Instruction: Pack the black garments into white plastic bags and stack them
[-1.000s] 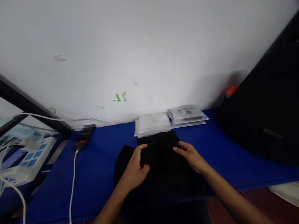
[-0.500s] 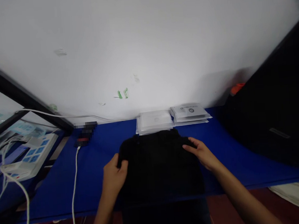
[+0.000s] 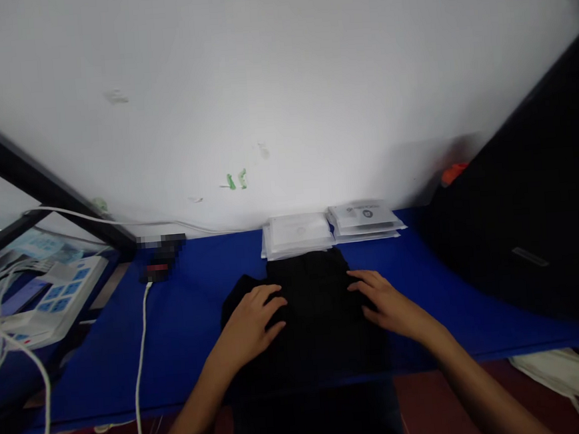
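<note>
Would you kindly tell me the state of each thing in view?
Black cloth: laid on the blue table
Left hand: open, palm down over the cloth
Right hand: open, over the cloth's right side
White packages: two flat stacks
White cable: joined to the dark device
Power strip: sockets up, power unclear

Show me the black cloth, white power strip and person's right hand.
Black cloth (image 3: pixel 322 318): head view, middle of its upper surface.
White power strip (image 3: pixel 65 300): head view, its socket face.
Right hand (image 3: pixel 387 303): head view, back of the hand.
</note>
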The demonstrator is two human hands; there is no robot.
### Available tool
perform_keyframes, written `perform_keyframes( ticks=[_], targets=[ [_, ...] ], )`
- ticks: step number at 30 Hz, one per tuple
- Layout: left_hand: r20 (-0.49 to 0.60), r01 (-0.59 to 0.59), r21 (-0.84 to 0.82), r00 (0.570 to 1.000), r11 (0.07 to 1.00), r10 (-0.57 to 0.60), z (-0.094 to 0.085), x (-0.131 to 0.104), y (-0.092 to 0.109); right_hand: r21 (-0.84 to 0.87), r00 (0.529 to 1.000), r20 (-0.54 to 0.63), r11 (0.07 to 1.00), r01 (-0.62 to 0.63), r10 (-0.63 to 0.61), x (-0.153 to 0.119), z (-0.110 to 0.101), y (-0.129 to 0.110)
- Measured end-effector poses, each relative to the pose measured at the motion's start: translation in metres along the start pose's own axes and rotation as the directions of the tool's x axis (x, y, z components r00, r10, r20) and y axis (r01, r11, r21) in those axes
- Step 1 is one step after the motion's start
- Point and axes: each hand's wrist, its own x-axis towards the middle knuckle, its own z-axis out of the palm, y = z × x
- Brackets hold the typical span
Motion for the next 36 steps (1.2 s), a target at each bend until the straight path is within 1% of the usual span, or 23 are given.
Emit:
perform_keyframes(
  ticks=[2, 4, 6, 8, 9, 11, 13, 15, 16, 17, 18, 20, 21, 23, 26, 28, 30, 31, 32, 33, 34, 35, 36],
  targets=[
    [0.065, -0.014, -0.044, 0.998, 0.999, 0.017, -0.004, 0.013, -0.005, 0.021, 0.999, -0.047, 1.0, -0.001, 0.001, 0.005, -0.003, 0.001],
    [0.08, 0.024, -0.092, 0.997, 0.995, -0.017, -0.011, 0.023, -0.013, 0.09, 0.997, -0.07, 0.996, 0.012, -0.005, 0.013, -0.008, 0.002],
    [0.071, 0.087, -0.105, 0.994, 0.991, -0.08, -0.017, 0.035, -0.022, 0.199, 0.997, -0.069, 0.98, 0.032, -0.018, 0.027, -0.015, 0.005],
    [0.04, 0.154, -0.044, 0.988, 0.987, -0.152, -0.02, 0.051, -0.032, 0.297, 0.998, -0.062, 0.955, 0.025, -0.007, 0.047, -0.019, 0.011],
    [0.014, 0.185, 0.004, 0.983, 0.983, -0.185, -0.02, 0.06, -0.037, 0.315, 0.997, -0.068, 0.949, 0.003, 0.019, 0.059, -0.021, 0.015],
    [-0.061, 0.244, 0.1, 0.969, 0.965, -0.239, -0.017, 0.076, -0.045, 0.284, 0.988, -0.122, 0.957, -0.061, 0.099, 0.081, -0.021, 0.021],
    [-0.141, 0.293, 0.159, 0.952, 0.943, -0.272, -0.012, 0.085, -0.047, 0.217, 0.958, -0.226, 0.968, -0.127, 0.176, 0.096, -0.018, 0.023],
    [-0.197, 0.318, 0.198, 0.939, 0.927, -0.28, -0.008, 0.082, -0.044, 0.15, 0.908, -0.361, 0.974, -0.169, 0.213, 0.1, -0.014, 0.02],
    [-0.196, 0.301, 0.216, 0.945, 0.929, -0.26, -0.006, 0.076, -0.041, 0.099, 0.887, -0.419, 0.981, -0.169, 0.196, 0.097, -0.011, 0.017],
    [-0.17, 0.262, 0.232, 0.959, 0.937, -0.226, -0.004, 0.067, -0.038, 0.039, 0.882, -0.447, 0.988, -0.149, 0.15, 0.092, -0.008, 0.014],
    [-0.126, 0.211, 0.244, 0.975, 0.947, -0.184, -0.002, 0.058, -0.034, -0.024, 0.895, -0.438, 0.994, -0.107, 0.086, 0.086, -0.005, 0.01],
    [-0.025, 0.114, 0.246, 0.993, 0.963, -0.112, 0.003, 0.038, -0.031, -0.116, 0.946, -0.323, 0.993, 0.007, -0.044, 0.072, 0.002, 0.004],
    [0.011, 0.094, 0.236, 0.995, 0.967, -0.099, 0.006, 0.03, -0.031, -0.132, 0.966, -0.241, 0.99, 0.057, -0.088, 0.066, 0.006, 0.002],
    [0.035, 0.113, 0.207, 0.992, 0.972, -0.123, 0.01, 0.02, -0.033, -0.15, 0.984, -0.127, 0.983, 0.108, -0.127, 0.059, 0.012, 0.0],
    [0.044, 0.145, 0.167, 0.987, 0.975, -0.154, 0.007, 0.018, -0.034, -0.159, 0.986, -0.086, 0.979, 0.13, -0.145, 0.055, 0.013, -0.001],
    [0.049, 0.135, 0.145, 0.989, 0.98, -0.143, -0.005, 0.017, -0.027, -0.117, 0.986, -0.09, 0.985, 0.13, -0.141, 0.05, 0.006, -0.006],
    [0.099, 0.135, 0.085, 0.985, 0.987, -0.144, -0.022, 0.008, -0.013, 0.001, 0.994, -0.036, 0.995, 0.102, -0.102, 0.039, -0.006, -0.012],
    [0.156, 0.158, 0.029, 0.975, 0.987, -0.161, -0.031, 0.002, -0.004, 0.101, 0.997, 0.032, 0.993, 0.065, -0.069, 0.032, -0.011, -0.015],
    [0.264, 0.198, -0.053, 0.948, 0.979, -0.178, -0.041, -0.006, 0.005, 0.226, 0.992, 0.125, 0.974, 0.004, -0.033, 0.026, -0.016, -0.017],
    [0.384, 0.259, -0.14, 0.904, 0.956, -0.189, -0.049, -0.012, 0.013, 0.357, 0.976, 0.219, 0.931, -0.076, -0.004, 0.021, -0.019, -0.017],
    [0.476, 0.317, -0.198, 0.858, 0.928, -0.191, -0.055, -0.018, 0.019, 0.476, 0.957, 0.29, 0.864, -0.164, 0.022, 0.018, -0.021, -0.015],
    [0.538, 0.359, -0.232, 0.822, 0.904, -0.188, -0.059, -0.022, 0.024, 0.576, 0.946, 0.32, 0.78, -0.244, 0.059, 0.019, -0.022, -0.011],
    [0.557, 0.377, -0.239, 0.808, 0.895, -0.192, -0.06, -0.023, 0.027, 0.663, 0.945, 0.303, 0.685, -0.303, 0.124, 0.024, -0.021, -0.005]
  ],
)
